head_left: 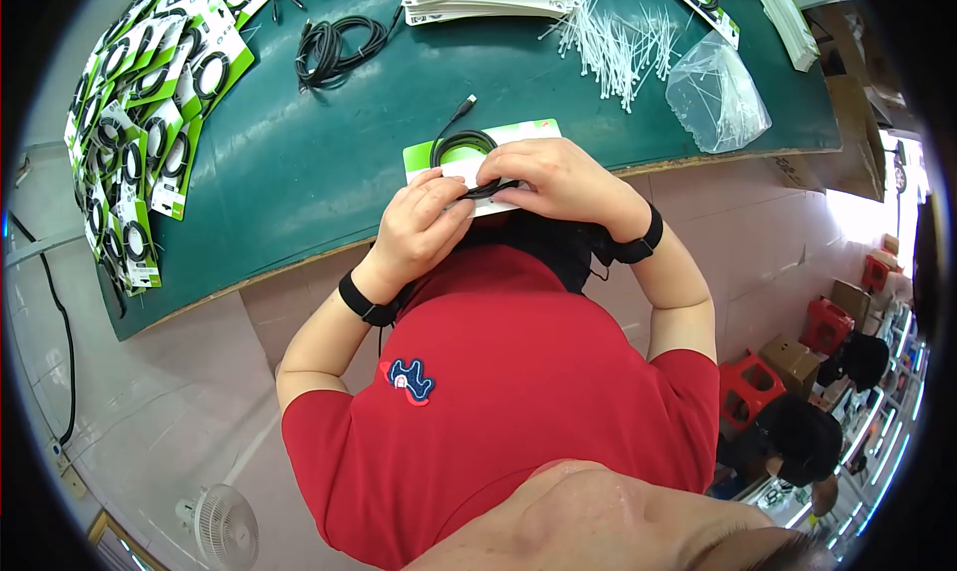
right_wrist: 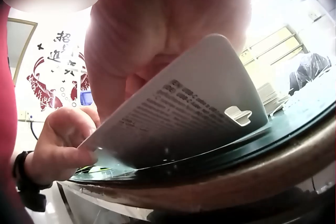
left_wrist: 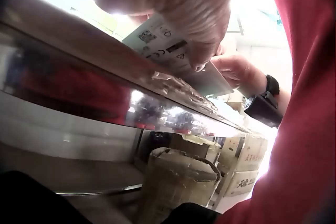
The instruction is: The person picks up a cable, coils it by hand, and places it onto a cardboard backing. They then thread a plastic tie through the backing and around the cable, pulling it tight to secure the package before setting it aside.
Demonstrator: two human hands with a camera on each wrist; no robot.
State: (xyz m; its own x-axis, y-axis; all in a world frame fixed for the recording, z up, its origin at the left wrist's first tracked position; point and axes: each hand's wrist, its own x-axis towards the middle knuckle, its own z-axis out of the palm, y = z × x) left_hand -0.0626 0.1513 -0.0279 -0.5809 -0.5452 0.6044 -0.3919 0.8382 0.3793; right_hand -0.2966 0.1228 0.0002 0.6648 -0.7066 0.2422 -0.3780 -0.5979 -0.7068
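Backing card [head_left: 518,133] w/ coiled black cable [head_left: 464,144] is held at the near edge of the green desk [head_left: 329,172], tilted up off it. Left hand [head_left: 424,222] and right hand [head_left: 558,177] are both curled onto the card's near end, cable pinched against it. Card judged light, thin, semi-stiff, bendable; cable soft and springy, best pinned at the coil, card taken by its edges. Fingertips and any tie are hidden under the hands; wrist views overexposed, print blurred.

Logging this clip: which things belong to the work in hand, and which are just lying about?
In hand: left hand, right hand, backing card, coiled black cable.
Lying about: finished cards, loose cable, cable ties, plastic bag.
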